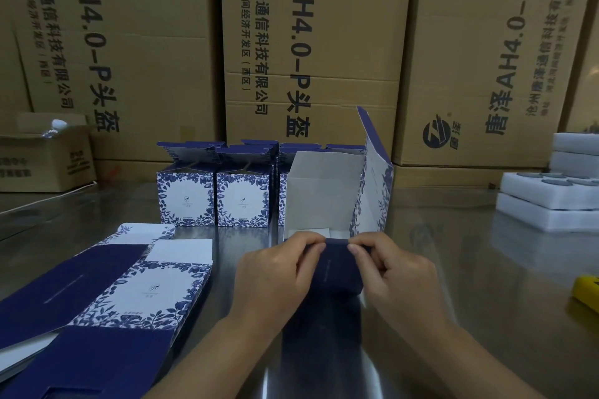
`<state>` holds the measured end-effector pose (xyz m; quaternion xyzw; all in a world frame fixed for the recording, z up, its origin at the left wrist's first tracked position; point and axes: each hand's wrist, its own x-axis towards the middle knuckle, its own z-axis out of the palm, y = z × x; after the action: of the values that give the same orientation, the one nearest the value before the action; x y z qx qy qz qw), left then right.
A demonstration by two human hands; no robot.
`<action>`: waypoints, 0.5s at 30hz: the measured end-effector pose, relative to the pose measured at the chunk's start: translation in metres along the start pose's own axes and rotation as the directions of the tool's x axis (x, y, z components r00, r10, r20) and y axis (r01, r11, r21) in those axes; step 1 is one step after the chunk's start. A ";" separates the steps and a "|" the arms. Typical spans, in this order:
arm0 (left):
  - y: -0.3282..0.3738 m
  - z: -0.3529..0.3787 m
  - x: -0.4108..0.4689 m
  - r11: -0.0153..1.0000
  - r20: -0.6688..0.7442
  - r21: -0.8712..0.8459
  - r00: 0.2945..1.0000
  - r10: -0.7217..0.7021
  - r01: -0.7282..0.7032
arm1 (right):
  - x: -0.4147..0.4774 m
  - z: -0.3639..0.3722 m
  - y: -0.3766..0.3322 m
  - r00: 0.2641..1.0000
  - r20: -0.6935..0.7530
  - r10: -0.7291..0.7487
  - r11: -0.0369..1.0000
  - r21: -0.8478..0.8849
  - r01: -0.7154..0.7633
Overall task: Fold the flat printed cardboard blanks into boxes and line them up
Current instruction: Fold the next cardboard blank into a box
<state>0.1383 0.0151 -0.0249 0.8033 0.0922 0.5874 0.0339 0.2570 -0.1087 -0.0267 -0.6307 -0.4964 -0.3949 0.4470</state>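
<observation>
Bare steel table [453,253] is lying open between the half-folded box [324,191] and the foam trays [551,201], with a yellow object [588,293] intruding at the right edge. The flat blanks [129,288] are covering the near left; folded boxes [214,197] are blocking the centre rear; tall cartons [324,42] are walling off the back.

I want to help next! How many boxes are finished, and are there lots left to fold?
Done: at least three folded boxes stand in a row at the back, tops open. In hand: the left hand and right hand both pinch the dark blue flap of a half-folded box. Left: a pile of flat blanks on the left; how many, I cannot tell.
</observation>
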 end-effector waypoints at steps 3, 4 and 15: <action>-0.002 0.000 0.000 1.000 0.004 -0.001 1.000 -0.008 0.008 | 0.000 0.001 0.003 1.000 -0.001 0.008 1.000 0.018 -0.008; -0.002 -0.001 0.000 1.000 0.009 0.001 1.000 -0.009 0.009 | 0.000 0.001 0.003 1.000 0.003 0.011 1.000 0.024 -0.011; -0.001 -0.002 0.001 1.000 0.064 0.012 0.998 -0.014 0.014 | 0.001 -0.002 0.000 0.999 0.028 -0.035 0.999 -0.008 0.035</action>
<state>0.1365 0.0157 -0.0232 0.8212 0.1001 0.5606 0.0363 0.2570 -0.1103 -0.0257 -0.6292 -0.5118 -0.3958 0.4306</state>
